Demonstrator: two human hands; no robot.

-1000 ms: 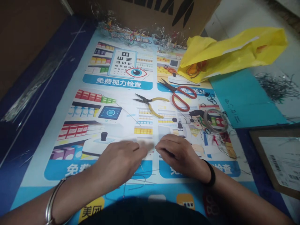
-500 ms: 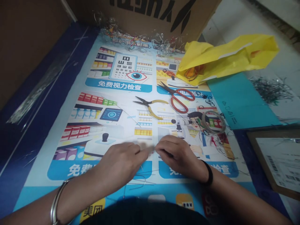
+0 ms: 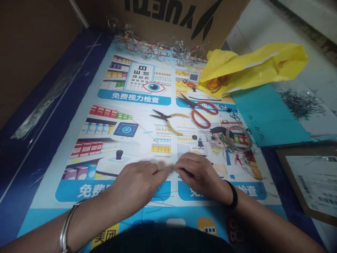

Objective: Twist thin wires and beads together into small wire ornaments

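Note:
My left hand [image 3: 144, 179] is closed, its fingertips pinched low over the printed sheet [image 3: 174, 202]. Facing it, my right hand [image 3: 198, 175] is closed too, thumb and fingers pressed together. The fingertips almost meet, and whatever lies between them is too small and blurred to name. Thin wires [image 3: 158, 207] lie on the sheet just below my left hand. Beyond the hands rest pliers [image 3: 170, 121] with yellow handles, jaws slightly apart. To their right lie scissors [image 3: 201, 111] with red handles, and a roll of clear tape [image 3: 239, 138] sits past my right hand.
A yellow bag [image 3: 252, 68] lies at the back right beside a turquoise sheet [image 3: 271, 116] and a heap of dark wire pieces [image 3: 300, 103]. Tangled scraps [image 3: 158, 49] line the cardboard box [image 3: 168, 21]. A silvery bundle of wires [image 3: 39, 112] is at left; a labelled carton [image 3: 283, 168] stands right.
The view has shifted very slightly. Both hands keep the same closed pose and place, and the tools lie where they were.

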